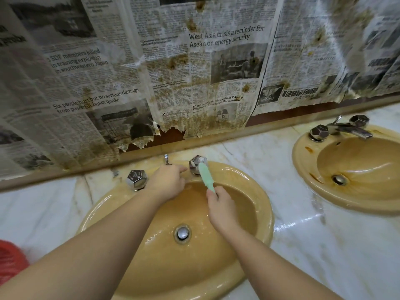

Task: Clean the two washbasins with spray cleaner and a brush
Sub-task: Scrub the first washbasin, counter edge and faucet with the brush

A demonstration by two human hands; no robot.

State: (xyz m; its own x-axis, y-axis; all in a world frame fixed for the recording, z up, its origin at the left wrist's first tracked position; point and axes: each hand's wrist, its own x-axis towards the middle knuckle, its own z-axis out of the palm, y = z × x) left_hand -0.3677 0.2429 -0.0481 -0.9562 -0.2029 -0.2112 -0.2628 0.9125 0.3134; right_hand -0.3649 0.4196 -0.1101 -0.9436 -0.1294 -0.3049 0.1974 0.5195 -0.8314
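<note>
at frame centre the right hand (221, 205) gripped a green brush (206, 177) against the tap handle (197, 164); the left hand (167, 184), fingers curled, covered the near washbasin's (263, 204) spout.

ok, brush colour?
Pale mint green brush, held in the right hand against a tap knob; head view.

Stained, torn newspaper sheets (173, 68) cover the far wall above a brown ledge (281, 124). The marble bench (337, 241) looks wet on the right near side. A red mesh item (9, 259) sits at the near left edge.
</note>
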